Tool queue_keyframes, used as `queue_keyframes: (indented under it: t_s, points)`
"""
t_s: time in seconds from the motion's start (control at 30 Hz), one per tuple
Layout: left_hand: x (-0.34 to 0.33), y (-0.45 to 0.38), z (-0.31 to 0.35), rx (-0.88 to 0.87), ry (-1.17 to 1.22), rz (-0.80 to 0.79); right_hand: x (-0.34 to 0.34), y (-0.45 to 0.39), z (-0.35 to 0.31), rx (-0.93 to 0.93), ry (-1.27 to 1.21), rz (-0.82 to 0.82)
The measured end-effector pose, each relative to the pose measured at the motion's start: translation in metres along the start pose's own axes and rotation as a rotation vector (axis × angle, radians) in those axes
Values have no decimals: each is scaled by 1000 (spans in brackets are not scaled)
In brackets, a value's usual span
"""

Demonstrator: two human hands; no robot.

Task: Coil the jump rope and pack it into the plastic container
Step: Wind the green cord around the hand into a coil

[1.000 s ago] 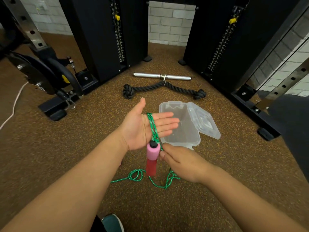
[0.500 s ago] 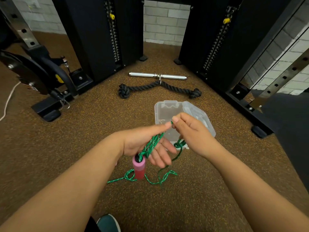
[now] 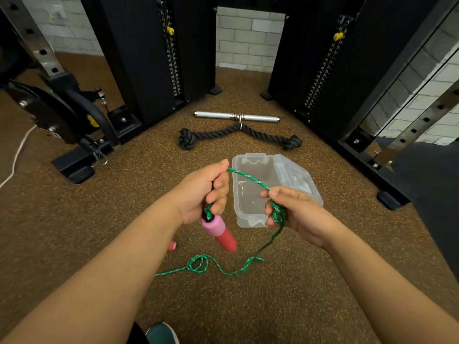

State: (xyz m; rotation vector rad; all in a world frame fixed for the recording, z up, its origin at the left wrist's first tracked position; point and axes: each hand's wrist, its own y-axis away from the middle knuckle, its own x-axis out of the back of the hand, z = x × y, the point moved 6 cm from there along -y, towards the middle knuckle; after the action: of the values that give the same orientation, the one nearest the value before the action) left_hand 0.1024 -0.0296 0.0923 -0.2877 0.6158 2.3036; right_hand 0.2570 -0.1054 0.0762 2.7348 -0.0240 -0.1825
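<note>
My left hand (image 3: 202, 192) is closed around coils of the green jump rope (image 3: 248, 176), and one pink-and-red handle (image 3: 219, 232) hangs below its fist. A span of rope arcs over to my right hand (image 3: 290, 209), which grips the rope; from there the rope drops to the floor and trails in a loose loop (image 3: 198, 264). The tip of the other handle (image 3: 172, 245) peeks out beside my left forearm. The clear plastic container (image 3: 250, 219) lies open on the floor just beyond both hands, its lid (image 3: 295, 177) folded out to the right.
A black tricep rope (image 3: 238, 135) and a chrome bar (image 3: 236, 116) lie on the floor behind the container. Black cable-machine towers (image 3: 149, 58) stand left and right, with a machine base (image 3: 74, 167) at left. My shoe (image 3: 161, 333) shows at the bottom.
My left hand has turned and closed into a fist over the coils. My right hand has pulled away to the right, stretching a span of rope between the hands.
</note>
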Motion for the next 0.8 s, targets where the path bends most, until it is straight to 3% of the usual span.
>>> queue_keyframes:
  t_s: [0.27,0.53,0.7,0.8]
  points:
    - [16,4,14,-77,75,85,0,-1,8,-23,42,-86]
    - [19,7,16,-76,58,146,13,-6,3,83,195,271]
    - [22,7,16,-79,46,141,15,-4,4,33,79,320]
    - [22,6,16,-81,-1,137,16,-7,8,-9,-190,363]
